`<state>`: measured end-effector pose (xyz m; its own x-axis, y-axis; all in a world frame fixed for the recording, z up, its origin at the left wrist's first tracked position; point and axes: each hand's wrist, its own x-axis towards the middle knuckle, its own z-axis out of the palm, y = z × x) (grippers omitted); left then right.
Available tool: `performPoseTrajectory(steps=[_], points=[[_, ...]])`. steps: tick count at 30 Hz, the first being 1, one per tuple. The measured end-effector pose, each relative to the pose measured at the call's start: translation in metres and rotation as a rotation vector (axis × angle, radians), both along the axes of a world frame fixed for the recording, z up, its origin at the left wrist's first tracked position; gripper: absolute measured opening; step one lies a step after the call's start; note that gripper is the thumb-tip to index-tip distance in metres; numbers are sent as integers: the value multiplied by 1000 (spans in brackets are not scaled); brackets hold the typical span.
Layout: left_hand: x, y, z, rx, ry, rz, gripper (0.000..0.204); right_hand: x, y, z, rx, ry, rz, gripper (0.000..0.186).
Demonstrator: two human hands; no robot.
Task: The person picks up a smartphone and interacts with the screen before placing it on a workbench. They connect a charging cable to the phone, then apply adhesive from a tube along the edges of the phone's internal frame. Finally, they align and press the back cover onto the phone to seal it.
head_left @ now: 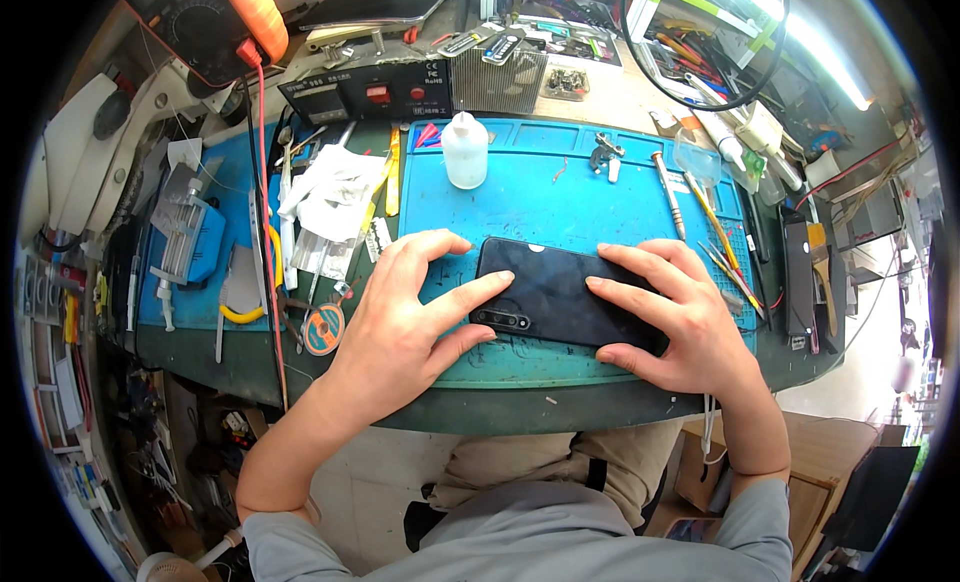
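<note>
Lying between fingers (465, 300): black phone (552, 307)

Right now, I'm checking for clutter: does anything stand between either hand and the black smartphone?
Nothing visible does: fingers of the left hand and right hand rest directly on the black smartphone. The translucent plastic bottle stands on the blue mat beyond the phone's far edge, clear of both hands.
</note>
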<state>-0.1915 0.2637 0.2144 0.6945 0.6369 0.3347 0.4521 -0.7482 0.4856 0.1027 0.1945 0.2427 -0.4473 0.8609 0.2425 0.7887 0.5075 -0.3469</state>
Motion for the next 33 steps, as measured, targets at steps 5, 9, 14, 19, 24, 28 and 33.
performPoseTrajectory(steps=[5,9,14,19,24,28,33], points=[[0,1,-2,14,-5,-3,54,0,0,-1,0,-2,3,57],[-1,0,-2,17,-1,0,53,1,0,-2,-7,-5,10,57],[1,1,-1,3,8,-2,52,2,-2,-2,-20,-11,7,58],[3,-1,2,-11,32,17,52,3,-2,-4,-23,-20,7,59],[2,-1,4,2,59,6,51,6,-3,-5,6,-16,25,60],[4,0,7,41,100,-10,51,9,-4,-9,25,11,35,59],[12,-7,12,125,205,-17,45,21,-17,4,137,-20,-10,38]])
